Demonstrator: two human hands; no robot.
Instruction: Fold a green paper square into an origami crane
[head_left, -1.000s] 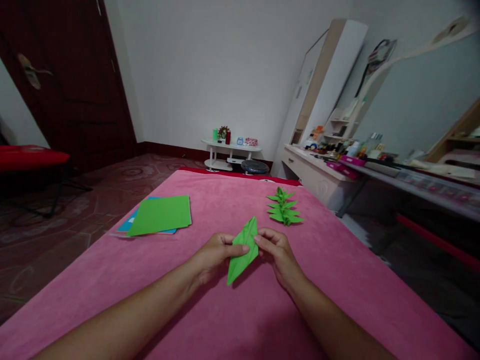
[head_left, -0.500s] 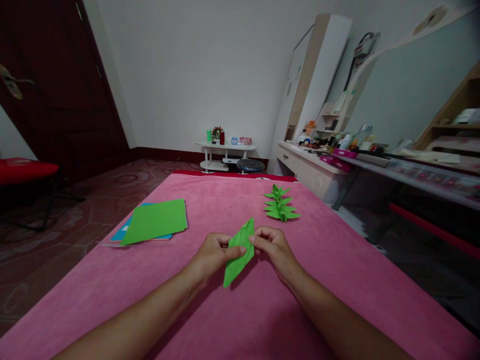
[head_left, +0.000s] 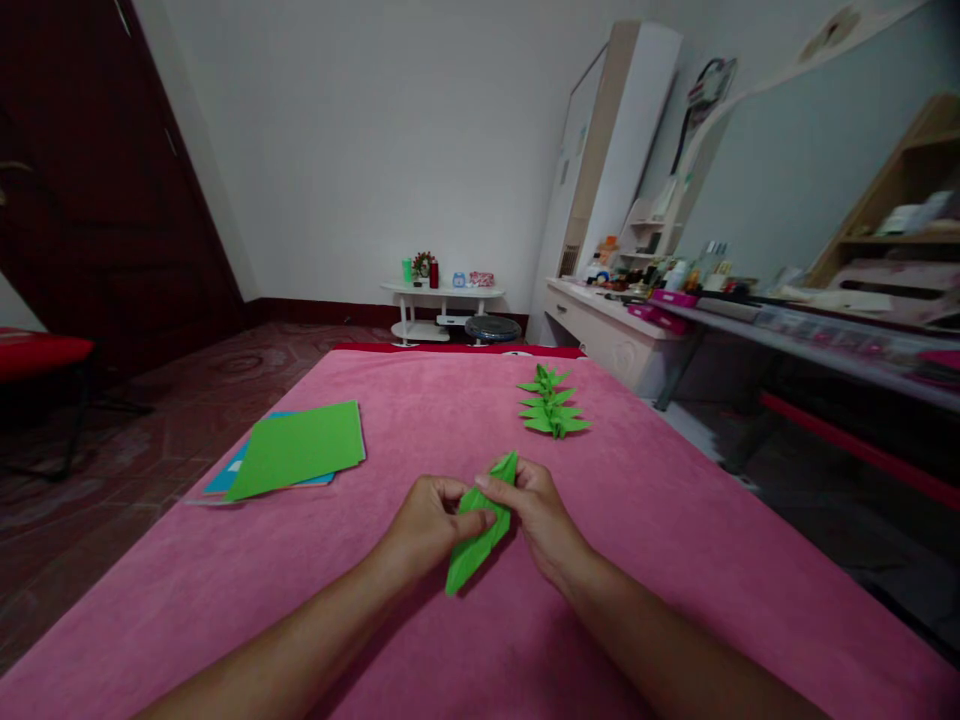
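A long, pointed piece of folded green paper [head_left: 480, 548] is held between my two hands, just above the pink cloth [head_left: 315, 620]. My left hand [head_left: 431, 520] pinches its left side, the thumb lying across its face. My right hand [head_left: 536, 505] grips the upper part, thumb on top and fingers behind. Beyond my right hand stands a row of several finished green origami pieces [head_left: 555, 410] with pointed tips. To the left lies a stack of paper sheets with a green sheet [head_left: 300, 450] on top and a blue sheet [head_left: 225, 480] showing beneath.
A white side table [head_left: 442, 292] with small items stands by the far wall, a round stool [head_left: 492, 328] beside it. On the right is a cluttered dressing table [head_left: 637, 318] with a mirror. A red chair [head_left: 41, 355] stands at the left.
My right thumb has moved from the paper's right edge onto its upper face. The paper has dropped slightly in view. The whole scene has shifted a little leftward with the camera.
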